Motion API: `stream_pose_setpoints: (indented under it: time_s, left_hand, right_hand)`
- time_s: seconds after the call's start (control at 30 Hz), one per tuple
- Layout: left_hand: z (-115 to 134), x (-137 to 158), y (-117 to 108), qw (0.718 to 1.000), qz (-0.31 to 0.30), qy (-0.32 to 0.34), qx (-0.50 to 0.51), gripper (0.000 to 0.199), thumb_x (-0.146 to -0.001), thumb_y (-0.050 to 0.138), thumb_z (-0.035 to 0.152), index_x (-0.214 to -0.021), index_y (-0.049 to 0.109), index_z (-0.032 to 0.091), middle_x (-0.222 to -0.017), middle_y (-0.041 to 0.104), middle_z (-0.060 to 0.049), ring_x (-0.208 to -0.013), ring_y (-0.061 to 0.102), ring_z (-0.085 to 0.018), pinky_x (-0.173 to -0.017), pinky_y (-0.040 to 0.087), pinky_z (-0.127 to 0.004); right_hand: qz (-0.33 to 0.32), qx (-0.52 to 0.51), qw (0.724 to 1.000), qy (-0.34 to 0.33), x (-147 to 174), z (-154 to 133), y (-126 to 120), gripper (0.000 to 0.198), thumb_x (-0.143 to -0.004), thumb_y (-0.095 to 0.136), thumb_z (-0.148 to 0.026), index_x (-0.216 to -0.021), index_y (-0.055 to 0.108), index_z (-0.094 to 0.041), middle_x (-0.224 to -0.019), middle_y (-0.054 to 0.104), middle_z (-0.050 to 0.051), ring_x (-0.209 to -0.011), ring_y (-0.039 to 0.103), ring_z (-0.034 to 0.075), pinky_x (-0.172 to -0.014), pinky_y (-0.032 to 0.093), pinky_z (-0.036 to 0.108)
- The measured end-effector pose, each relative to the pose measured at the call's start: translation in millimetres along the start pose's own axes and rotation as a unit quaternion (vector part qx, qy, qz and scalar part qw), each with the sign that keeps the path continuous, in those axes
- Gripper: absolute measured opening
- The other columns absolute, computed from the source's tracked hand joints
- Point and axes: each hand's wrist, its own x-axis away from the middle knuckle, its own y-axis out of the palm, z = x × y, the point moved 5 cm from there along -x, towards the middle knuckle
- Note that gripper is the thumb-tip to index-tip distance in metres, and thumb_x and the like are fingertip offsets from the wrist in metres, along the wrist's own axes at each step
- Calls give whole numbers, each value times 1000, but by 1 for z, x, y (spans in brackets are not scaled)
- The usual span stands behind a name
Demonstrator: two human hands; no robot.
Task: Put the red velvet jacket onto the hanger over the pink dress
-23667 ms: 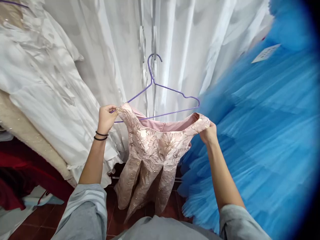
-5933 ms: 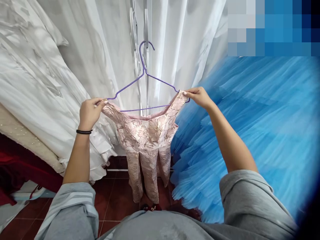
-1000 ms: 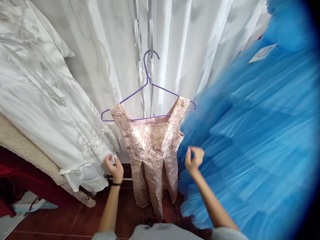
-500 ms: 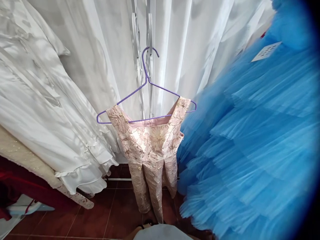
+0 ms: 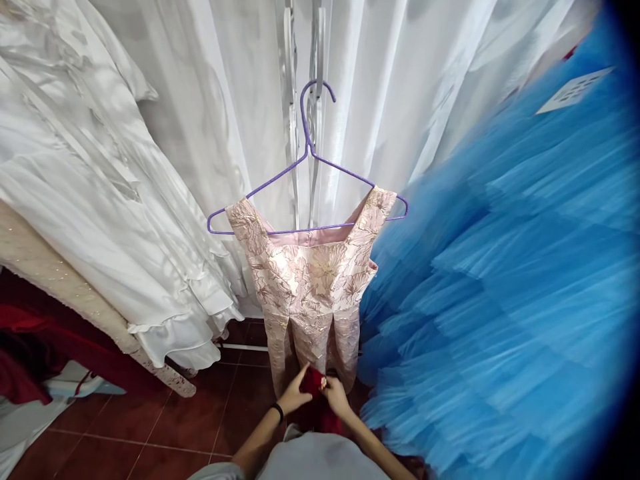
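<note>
A dark red cloth [image 5: 313, 381] with a small gold detail is stretched between my hands, low in front of my body. My left hand [image 5: 294, 395], with a black band at the wrist, is closed on its left side. My right hand [image 5: 336, 396] pinches it beside the gold part. More of the red cloth hangs below the hands; its full shape is hidden. Just beyond hangs a pink floral brocade dress [image 5: 315, 273] on a purple wire hanger [image 5: 307, 150], its skirt partly covered by my hands.
White garments [image 5: 100, 200] hang at the left, with beige and dark red cloth below them. A layered blue tulle dress [image 5: 490, 280] with a white tag [image 5: 575, 91] fills the right. White curtains [image 5: 380, 80] hang behind a metal stand [image 5: 290, 53]. The floor [image 5: 195, 413] is red tile.
Both hands have come into view at the bottom, holding the red cloth. The view has shifted slightly, so the dress and hanger appear a little farther right and higher.
</note>
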Motion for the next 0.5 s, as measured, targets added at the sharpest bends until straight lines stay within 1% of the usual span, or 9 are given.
stream_pose_setpoints:
  time_s: [0.07,0.1,0.17,0.23,0.3,0.37,0.4,0.43,0.5]
  left_hand:
    - [30,-11,-25,999,22,43,-24,75,-63,78,44,-130,57,17,-132,57,-15,-127,53,-34,-115,35,-52]
    - [50,-13,-39,996,30,70,-39,73,-65,77,46,-128,58,16,-136,54,-16,-133,48,-34,-118,30,-50]
    - [101,-7,-62,987,36,134,-80,71,-70,76,48,-131,57,18,-144,47,-15,-141,38,-31,-122,22,-47]
    - [157,10,-73,955,40,227,-187,81,-72,76,50,-141,48,21,-150,40,-15,-145,31,-31,-123,21,-50]
    - [203,27,-74,928,56,268,-254,92,-73,76,50,-151,35,23,-156,33,-15,-147,27,-31,-123,21,-51]
    - [237,40,-66,914,96,291,-266,95,-75,75,48,-153,27,24,-158,28,-15,-148,24,-32,-122,22,-50]
    - [251,44,-60,909,121,307,-254,93,-76,74,47,-153,28,24,-157,29,-15,-148,25,-32,-122,23,-50]
    - [261,47,-53,906,148,324,-230,88,-77,73,45,-151,30,23,-155,34,-15,-146,29,-31,-121,26,-48]
    - [277,48,-45,901,204,350,-156,71,-79,71,42,-140,42,20,-141,50,-15,-133,47,-28,-113,38,-44]
  right_hand:
    - [-16,-25,1000,-6,-18,-18,-17,42,-61,72,-51,-50,52,-16,-52,52,0,-57,49,16,-62,48,35]
    - [-27,-39,999,-10,-26,-33,-28,40,-60,72,-51,-52,54,-16,-54,54,0,-59,50,17,-64,48,34]
    - [-46,-60,997,-22,-36,-70,-54,36,-58,74,-48,-57,58,-16,-59,58,1,-62,52,17,-66,48,32]
    - [-29,-96,994,-42,-39,-117,-80,35,-55,78,-46,-59,59,-16,-61,60,1,-61,52,15,-65,47,29]
    - [19,-160,984,-73,-36,-163,-101,35,-52,82,-43,-63,62,-16,-65,62,0,-61,53,14,-65,47,27]
    - [58,-219,968,-110,-30,-203,-111,35,-52,84,-43,-68,66,-18,-69,65,0,-63,54,13,-66,47,25]
    - [65,-233,962,-127,-27,-218,-111,35,-53,85,-44,-71,68,-19,-71,66,0,-64,55,12,-66,47,24]
    - [64,-236,959,-143,-25,-231,-109,35,-53,85,-44,-72,69,-19,-72,66,-1,-64,55,12,-67,47,24]
    - [47,-223,960,-163,-22,-248,-103,35,-54,86,-46,-71,69,-20,-70,65,-1,-64,55,12,-65,47,23]
